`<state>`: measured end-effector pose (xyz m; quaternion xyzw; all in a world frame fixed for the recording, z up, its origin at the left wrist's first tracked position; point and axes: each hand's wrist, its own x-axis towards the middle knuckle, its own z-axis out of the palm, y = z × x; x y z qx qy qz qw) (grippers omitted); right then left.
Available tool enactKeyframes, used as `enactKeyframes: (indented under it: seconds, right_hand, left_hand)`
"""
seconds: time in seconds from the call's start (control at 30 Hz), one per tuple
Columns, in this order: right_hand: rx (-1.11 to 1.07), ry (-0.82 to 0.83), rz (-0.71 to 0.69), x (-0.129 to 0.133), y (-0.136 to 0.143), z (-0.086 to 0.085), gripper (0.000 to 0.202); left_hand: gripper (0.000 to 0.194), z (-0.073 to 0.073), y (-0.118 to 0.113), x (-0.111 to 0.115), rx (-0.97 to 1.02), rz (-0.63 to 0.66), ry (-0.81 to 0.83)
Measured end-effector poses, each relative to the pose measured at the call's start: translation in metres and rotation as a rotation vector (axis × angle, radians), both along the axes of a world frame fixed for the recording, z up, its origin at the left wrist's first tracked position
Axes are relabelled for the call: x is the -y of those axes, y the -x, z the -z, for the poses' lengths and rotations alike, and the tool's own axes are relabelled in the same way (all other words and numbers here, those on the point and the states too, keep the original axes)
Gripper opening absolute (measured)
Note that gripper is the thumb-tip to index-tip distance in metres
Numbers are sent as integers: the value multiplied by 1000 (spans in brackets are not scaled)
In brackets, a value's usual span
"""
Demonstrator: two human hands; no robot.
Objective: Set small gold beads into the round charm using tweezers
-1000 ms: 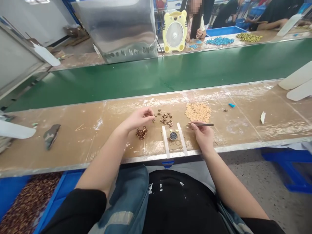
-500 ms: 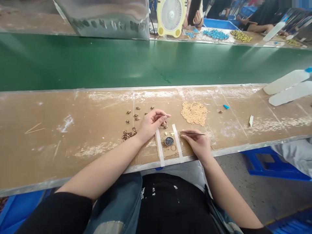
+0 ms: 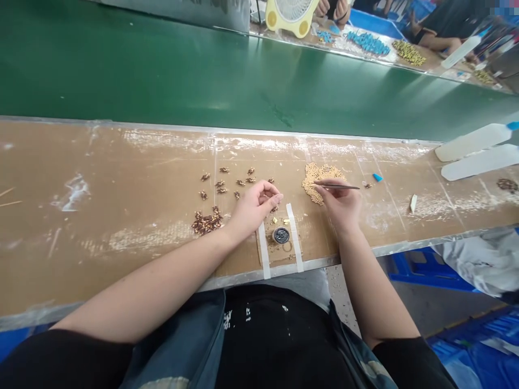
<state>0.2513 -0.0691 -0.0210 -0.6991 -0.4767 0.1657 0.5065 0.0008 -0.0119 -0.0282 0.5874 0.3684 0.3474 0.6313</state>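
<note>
Between the fingers of my right hand (image 3: 343, 204) is a pair of tweezers (image 3: 338, 187), its tip over a flat pile of small orange-yellow beads (image 3: 320, 175). My left hand (image 3: 257, 208) is closed in a pinch, thumb against forefinger; whatever sits between them is too small to make out. Near its fingertips lie a few small brown-and-gold pieces (image 3: 271, 181). A small round pot (image 3: 281, 235) with dark contents stands between two white tape strips (image 3: 295, 237). Left of my hand is a heap of the same brown-and-gold pieces (image 3: 206, 221), with several more spread out behind it.
Two white bottles (image 3: 480, 162) lie at the right, near a blue cap-like piece (image 3: 377, 177) and a pale sliver (image 3: 413, 203). A green belt (image 3: 162, 75) runs behind the bench. Across it are a yellow fan (image 3: 290, 21), blue and yellow-green piles, and other people's hands.
My right hand has moved away from beside the pot, up and right to the beads, carrying the tweezers. My left hand stays nearly in place, its fingers drawn in slightly. The camera view has tilted.
</note>
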Motion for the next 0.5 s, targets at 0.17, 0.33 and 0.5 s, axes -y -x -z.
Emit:
enactKeyframes:
  seconds: [0.17, 0.33, 0.5]
  right_hand:
    - [115, 45, -2, -13, 0, 9, 20]
    - [163, 84, 4, -13, -1, 11, 20]
    - [244, 70, -53, -12, -1, 10, 18]
  left_hand:
    - [8, -5, -2, -2, 17, 26, 124]
    - [16, 0, -2, -2, -11, 46, 69]
    - [6, 1, -2, -3, 24, 78, 68]
